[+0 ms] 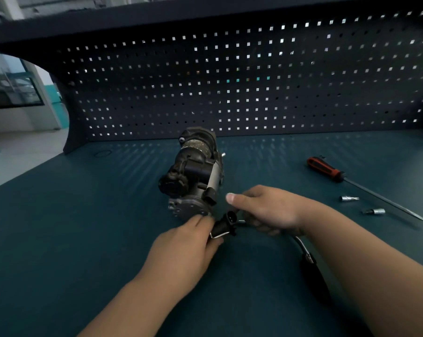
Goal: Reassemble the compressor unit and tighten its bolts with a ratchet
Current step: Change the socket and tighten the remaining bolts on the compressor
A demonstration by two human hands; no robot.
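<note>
Compressor unit (193, 173) lies on its side on the teal bench mat (84, 227), directly ahead of both hands, with its near end touching the left hand's fingertips. Housing is dark, with a pale cylindrical section on the side nearer the right hand.

Left hand (188, 242): fingers extended forward onto the near end cover of the compressor unit. The thumb touches a small bright metal clip (216, 235) at the base of a black connector (227, 222). Whether this hand actually grips the connector cannot be determined.

Right hand (266, 210): fingers curled under and closed around the head end of the ratchet (311, 271), thumb pointing towards the compressor unit. A short bright metal tip shows just past the curled fingers, close beside the connector. The ratchet's metal shank emerges below the wrist, and its black handle runs back beneath the right forearm, resting on the mat.

The hands are close together but not touching, with the connector between them.

Beyond and outboard of the right hand: a screwdriver (327, 169) with a red and black handle, its long blade angled towards the near right. Between it and the right wrist lie two small bit sockets (349, 198) (374, 211), apart from each other.

A dark pegboard (229, 81) stands behind the compressor unit, at the far edge of the mat
</note>
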